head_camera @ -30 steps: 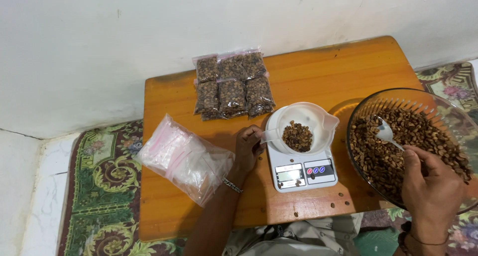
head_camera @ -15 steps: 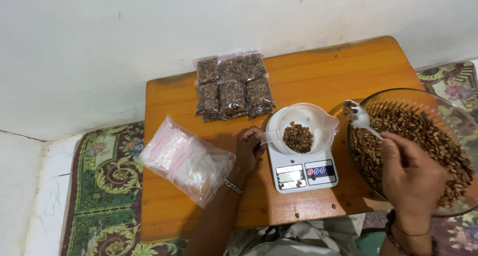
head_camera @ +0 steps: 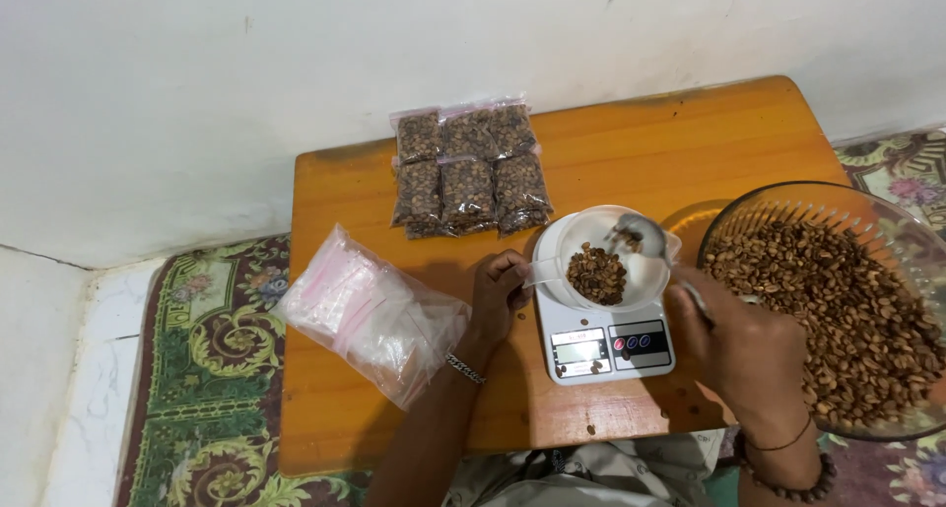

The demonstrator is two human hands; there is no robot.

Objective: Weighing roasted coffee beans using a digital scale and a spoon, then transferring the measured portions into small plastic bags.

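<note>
Six filled bags point(head_camera: 469, 170), empty-bag pack point(head_camera: 374, 312), scale screen point(head_camera: 580, 349)

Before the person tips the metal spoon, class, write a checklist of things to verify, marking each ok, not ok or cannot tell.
1. Metal spoon is over the white plastic cup: ok.
2. White cup sits on the white digital kitchen scale: ok.
3. Left hand steadies the cup's handle: ok.
4. Right hand grips the spoon handle: ok.
5. Scale reading: cannot tell, too small.
6. Wooden table free of spilled brown beans: not ok, a few lie near the scale.
</note>
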